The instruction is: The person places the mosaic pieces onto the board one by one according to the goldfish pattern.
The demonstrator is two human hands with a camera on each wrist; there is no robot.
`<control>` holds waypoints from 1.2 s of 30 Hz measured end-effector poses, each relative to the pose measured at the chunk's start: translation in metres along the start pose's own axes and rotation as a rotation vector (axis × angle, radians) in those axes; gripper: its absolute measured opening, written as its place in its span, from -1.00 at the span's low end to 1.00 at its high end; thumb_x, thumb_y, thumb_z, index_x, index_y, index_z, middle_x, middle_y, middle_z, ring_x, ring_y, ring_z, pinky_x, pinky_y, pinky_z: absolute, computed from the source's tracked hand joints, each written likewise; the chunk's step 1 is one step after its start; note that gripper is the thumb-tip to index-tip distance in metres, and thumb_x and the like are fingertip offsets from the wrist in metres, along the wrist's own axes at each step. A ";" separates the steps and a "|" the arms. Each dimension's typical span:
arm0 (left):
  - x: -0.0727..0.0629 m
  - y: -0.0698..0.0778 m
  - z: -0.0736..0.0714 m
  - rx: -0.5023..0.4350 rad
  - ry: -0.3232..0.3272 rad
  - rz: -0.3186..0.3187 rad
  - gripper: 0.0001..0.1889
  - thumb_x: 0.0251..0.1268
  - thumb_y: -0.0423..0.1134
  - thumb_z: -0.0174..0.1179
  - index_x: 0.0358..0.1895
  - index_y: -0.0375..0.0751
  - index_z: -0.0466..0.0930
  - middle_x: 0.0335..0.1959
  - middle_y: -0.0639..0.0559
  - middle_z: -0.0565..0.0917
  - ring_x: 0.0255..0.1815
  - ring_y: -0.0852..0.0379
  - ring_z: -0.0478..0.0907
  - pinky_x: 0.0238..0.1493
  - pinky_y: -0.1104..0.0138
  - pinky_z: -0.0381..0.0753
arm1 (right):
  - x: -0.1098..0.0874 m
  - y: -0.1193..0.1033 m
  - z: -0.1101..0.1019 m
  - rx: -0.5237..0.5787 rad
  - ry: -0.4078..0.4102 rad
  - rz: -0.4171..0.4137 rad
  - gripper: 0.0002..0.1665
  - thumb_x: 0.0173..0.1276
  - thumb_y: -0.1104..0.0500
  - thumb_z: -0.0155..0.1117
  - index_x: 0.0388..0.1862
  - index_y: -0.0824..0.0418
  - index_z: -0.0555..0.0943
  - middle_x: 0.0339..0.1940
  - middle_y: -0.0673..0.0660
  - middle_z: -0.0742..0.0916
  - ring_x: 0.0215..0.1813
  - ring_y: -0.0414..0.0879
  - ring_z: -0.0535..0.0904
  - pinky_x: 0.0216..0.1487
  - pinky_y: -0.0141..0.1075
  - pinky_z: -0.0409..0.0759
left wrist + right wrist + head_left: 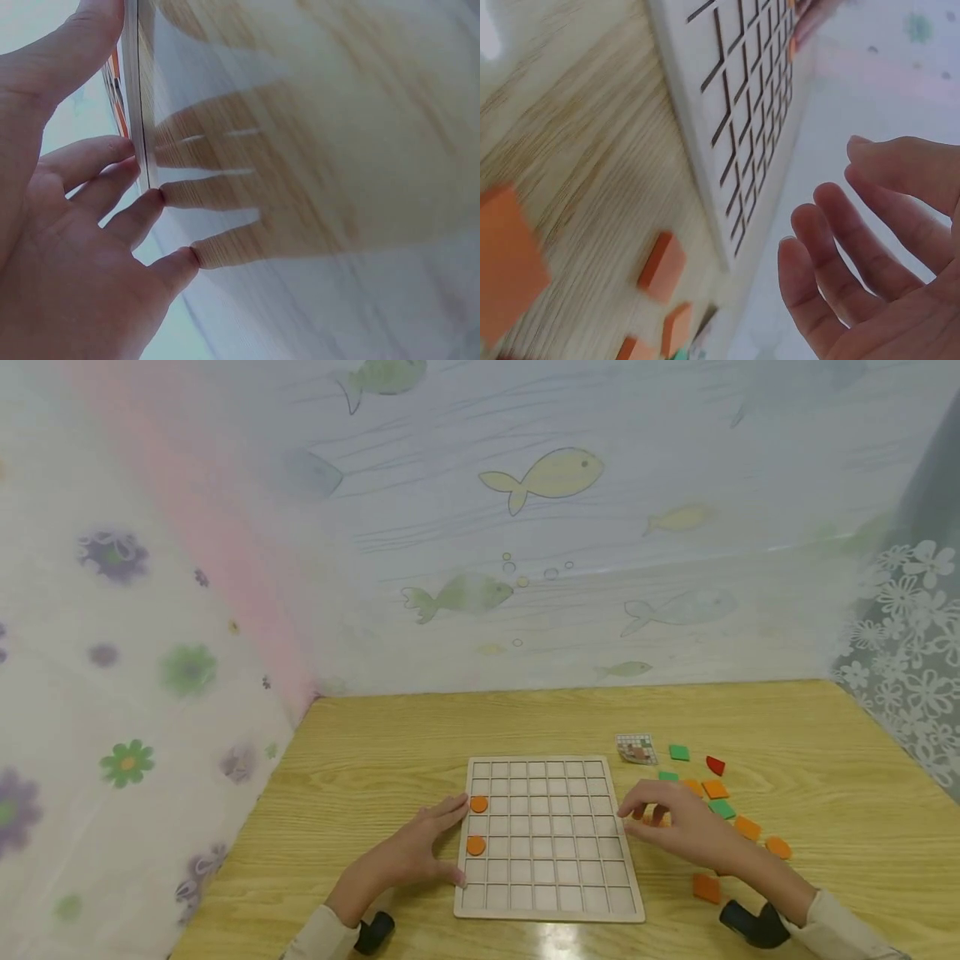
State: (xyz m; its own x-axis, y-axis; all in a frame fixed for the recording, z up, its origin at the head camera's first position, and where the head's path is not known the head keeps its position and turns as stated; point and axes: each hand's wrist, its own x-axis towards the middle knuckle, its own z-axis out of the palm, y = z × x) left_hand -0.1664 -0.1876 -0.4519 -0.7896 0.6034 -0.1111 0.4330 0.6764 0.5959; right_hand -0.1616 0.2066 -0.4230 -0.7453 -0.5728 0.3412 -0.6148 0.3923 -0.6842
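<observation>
A pale wooden grid board [551, 917] lies flat on the table, divided into square cells. Two orange discs, an upper disc [478, 804] and a lower disc [476, 845], sit in its leftmost column. My left hand [420, 843] touches the board's left edge with spread fingers and thumb; in the left wrist view its fingertips [154, 196] also rest on the tabletop. Beside the board's right edge is my right hand [686, 822], above the table with loosely bent fingers [817, 225]. Nothing shows in its grasp. It partly covers some loose pieces.
Right of the board lie several orange pieces, including an orange square [706, 887] and a rounded orange piece [778, 847]. Green squares [678, 752], a red quarter-round piece [716, 766] and a small printed grid card [636, 749] lie farther back. Patterned sheets [562, 610] border the table.
</observation>
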 end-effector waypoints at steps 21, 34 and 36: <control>-0.001 -0.004 0.002 0.006 0.001 -0.018 0.07 -0.11 0.14 0.41 0.46 -0.26 0.09 0.51 -0.05 0.02 0.49 -0.12 -0.08 0.40 -0.14 -0.14 | -0.073 0.020 -0.069 -0.211 0.173 0.286 -0.80 0.17 0.27 0.40 -0.22 0.06 0.66 -0.24 -0.12 0.67 -0.27 -0.32 0.53 -0.42 -0.39 0.57; 0.001 -0.003 0.002 0.008 0.006 0.005 0.06 -0.11 0.12 0.41 0.45 -0.30 0.10 0.50 -0.10 0.03 0.49 -0.16 -0.08 0.39 -0.15 -0.12 | -0.110 0.040 -0.081 -0.346 0.175 0.431 -0.67 0.06 0.18 0.49 -0.16 0.16 0.64 -0.25 -0.13 0.64 -0.30 -0.44 0.45 -0.51 -0.39 0.51; 0.001 -0.003 0.002 0.010 0.006 0.004 0.06 -0.11 0.12 0.42 0.45 -0.30 0.10 0.50 -0.09 0.03 0.49 -0.16 -0.08 0.39 -0.14 -0.13 | -0.115 0.043 -0.080 -0.341 0.185 0.433 -0.66 0.05 0.18 0.50 -0.17 0.19 0.65 -0.26 -0.18 0.64 -0.32 -0.45 0.45 -0.52 -0.39 0.52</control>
State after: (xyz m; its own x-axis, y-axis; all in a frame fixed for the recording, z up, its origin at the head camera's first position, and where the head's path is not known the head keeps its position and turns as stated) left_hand -0.1677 -0.1879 -0.4552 -0.7907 0.6032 -0.1042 0.4401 0.6785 0.5882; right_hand -0.1229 0.3468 -0.4403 -0.9611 -0.1852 0.2050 -0.2697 0.7899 -0.5508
